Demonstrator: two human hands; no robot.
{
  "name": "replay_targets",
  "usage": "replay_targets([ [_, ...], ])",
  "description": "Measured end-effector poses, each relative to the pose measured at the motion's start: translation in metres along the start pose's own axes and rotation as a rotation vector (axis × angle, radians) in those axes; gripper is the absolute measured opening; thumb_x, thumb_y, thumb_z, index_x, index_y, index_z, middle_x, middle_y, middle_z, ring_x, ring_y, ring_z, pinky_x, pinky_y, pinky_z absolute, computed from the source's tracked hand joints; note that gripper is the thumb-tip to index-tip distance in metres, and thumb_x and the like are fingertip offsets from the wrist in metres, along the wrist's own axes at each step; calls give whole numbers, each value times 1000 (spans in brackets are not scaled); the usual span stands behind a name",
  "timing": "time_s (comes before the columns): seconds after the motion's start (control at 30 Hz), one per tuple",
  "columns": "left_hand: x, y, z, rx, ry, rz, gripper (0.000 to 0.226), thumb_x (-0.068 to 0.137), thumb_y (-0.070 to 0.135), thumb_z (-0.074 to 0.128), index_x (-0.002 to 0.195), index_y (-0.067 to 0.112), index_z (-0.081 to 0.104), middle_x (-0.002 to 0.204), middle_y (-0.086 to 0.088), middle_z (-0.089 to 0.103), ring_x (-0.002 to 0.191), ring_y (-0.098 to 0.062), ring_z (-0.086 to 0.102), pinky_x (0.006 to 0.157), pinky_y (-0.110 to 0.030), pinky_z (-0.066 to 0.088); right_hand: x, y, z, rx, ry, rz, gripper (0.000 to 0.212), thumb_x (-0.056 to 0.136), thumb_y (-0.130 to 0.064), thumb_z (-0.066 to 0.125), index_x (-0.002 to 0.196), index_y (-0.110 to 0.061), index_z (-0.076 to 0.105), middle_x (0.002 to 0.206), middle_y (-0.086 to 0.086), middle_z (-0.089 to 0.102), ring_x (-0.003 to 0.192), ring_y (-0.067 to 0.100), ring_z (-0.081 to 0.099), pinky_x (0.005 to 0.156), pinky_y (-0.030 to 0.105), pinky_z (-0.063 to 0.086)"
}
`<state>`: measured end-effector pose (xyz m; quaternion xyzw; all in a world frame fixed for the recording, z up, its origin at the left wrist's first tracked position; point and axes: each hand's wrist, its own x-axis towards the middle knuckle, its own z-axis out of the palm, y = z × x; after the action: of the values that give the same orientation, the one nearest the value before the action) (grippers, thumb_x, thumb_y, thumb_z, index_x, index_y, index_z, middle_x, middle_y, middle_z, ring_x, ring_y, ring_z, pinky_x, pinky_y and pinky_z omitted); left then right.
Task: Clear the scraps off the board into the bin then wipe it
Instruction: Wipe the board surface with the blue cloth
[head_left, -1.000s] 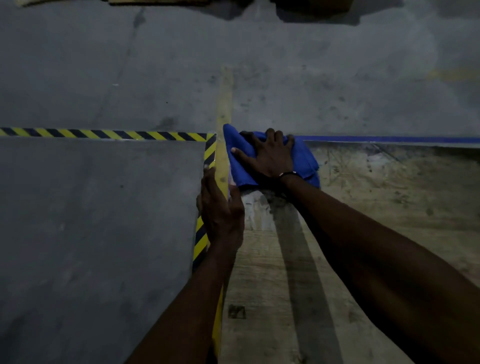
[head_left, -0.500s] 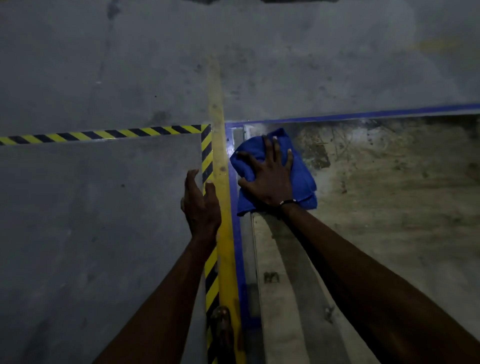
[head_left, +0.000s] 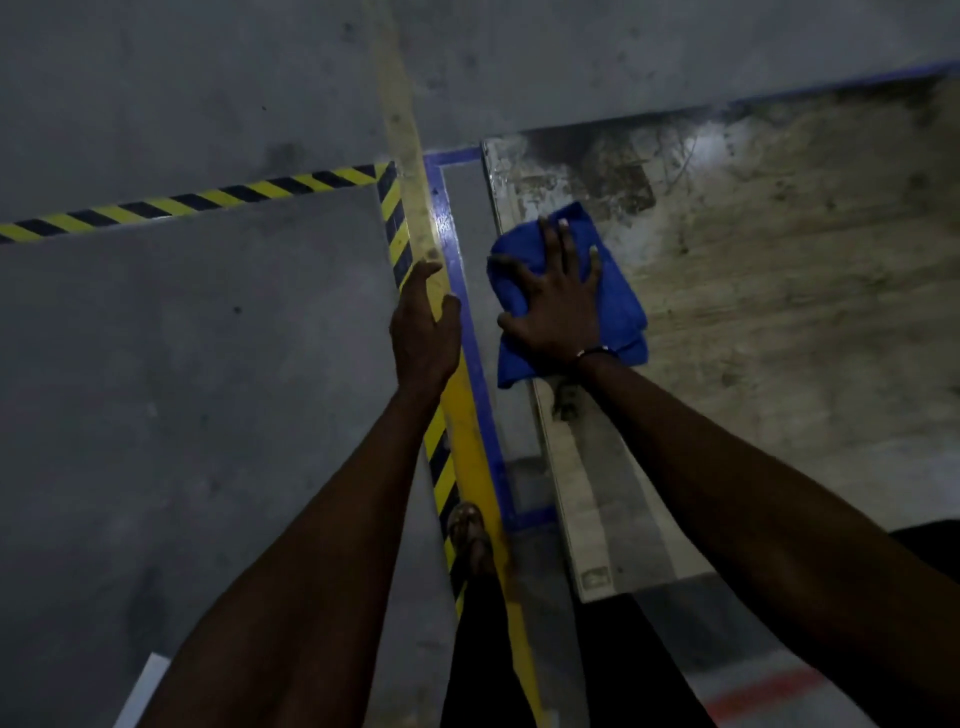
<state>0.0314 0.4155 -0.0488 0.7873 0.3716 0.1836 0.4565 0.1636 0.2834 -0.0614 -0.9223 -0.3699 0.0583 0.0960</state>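
Much of the board and cloth is covered or runs out of frame

The board (head_left: 753, 322) runs off the right edge, and its lower right part lies under the right forearm. The right hand (head_left: 558, 306) covers the middle of the blue cloth (head_left: 618, 306), hiding the surface beneath. A small dark mark (head_left: 596, 578) at the board's lower corner is too small to read. The foot (head_left: 467, 535) at lower centre is dim and half hidden by dark clothing.

Soft blue cloth (head_left: 613, 291); worn, stained wooden board (head_left: 779, 322); matt concrete floor (head_left: 182, 389); glossy blue tape (head_left: 470, 332).
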Motion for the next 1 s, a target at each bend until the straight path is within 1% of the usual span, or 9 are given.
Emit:
replay_targets([
  [0.1, -3, 0, -6, 18, 9, -8, 38, 98, 19, 58, 136, 12, 59, 135, -8, 63, 120, -22, 59, 98, -32, 44, -31, -1, 1, 1, 10, 10, 78, 78, -62, 58, 153, -52, 38, 175, 10, 3, 161, 36, -3, 123, 68, 1],
  [0.23, -17, 11, -13, 11, -46, -33, 42, 100, 21, 56, 140, 11, 57, 139, -11, 62, 127, -28, 58, 101, -27, 41, -144, -5, -5, 25, 2, -2, 74, 80, -58, 58, 152, -53, 40, 175, 7, 0, 161, 33, -7, 123, 68, 4],
  [0.33, -35, 21, -12, -7, -80, -71, 49, 95, 36, 49, 139, 14, 57, 131, -14, 65, 119, -36, 62, 101, -46, 51, -200, -7, -10, 12, -28, -2, 75, 79, -55, 61, 151, -53, 42, 175, 8, 1, 161, 34, -5, 123, 68, 5],
  [0.47, -56, 27, 2, -37, -109, -67, 47, 95, 23, 52, 140, 11, 57, 145, -13, 58, 137, -31, 52, 111, -50, 44, -180, -6, -8, -1, -32, -5, 76, 78, -60, 52, 153, -52, 41, 175, 11, 2, 161, 37, -4, 122, 69, 3],
  [0.53, -57, 26, 9, -64, -103, -59, 47, 97, 18, 53, 142, 7, 55, 149, -15, 54, 141, -32, 48, 115, -50, 41, -155, -6, -7, 6, -23, -10, 76, 78, -63, 49, 152, -50, 42, 174, 13, 5, 161, 38, -2, 122, 69, 3],
  [0.63, -59, 26, 19, -81, -98, -78, 43, 99, 12, 54, 141, 5, 54, 150, -16, 52, 143, -33, 47, 117, -51, 39, -147, -4, -9, 11, -19, -19, 76, 77, -61, 52, 152, -49, 43, 174, 13, 6, 161, 39, -1, 121, 70, 5],
  [0.83, -78, 40, 37, -41, -46, -61, 42, 97, 17, 55, 139, 12, 57, 148, -13, 55, 141, -31, 48, 113, -46, 42, -217, 9, -11, 37, -61, -167, 64, 80, -61, 61, 143, -49, 54, 175, 10, 7, 161, 34, -2, 124, 66, 4],
  [0.93, -91, 48, 51, -36, -42, -74, 44, 96, 20, 55, 140, 15, 57, 151, -10, 53, 141, -28, 49, 111, -40, 43, -232, 31, -17, 53, -101, -277, 61, 85, -72, 56, 141, -46, 58, 174, 11, 7, 161, 34, -1, 123, 67, 6],
  [1.0, -99, 50, 59, -27, -43, -37, 44, 96, 25, 53, 139, 19, 56, 152, -6, 53, 139, -28, 51, 108, -41, 46, -234, 44, -21, 82, -112, -358, 63, 88, -78, 52, 139, -42, 61, 174, 11, 8, 162, 33, 0, 123, 67, 6],
])
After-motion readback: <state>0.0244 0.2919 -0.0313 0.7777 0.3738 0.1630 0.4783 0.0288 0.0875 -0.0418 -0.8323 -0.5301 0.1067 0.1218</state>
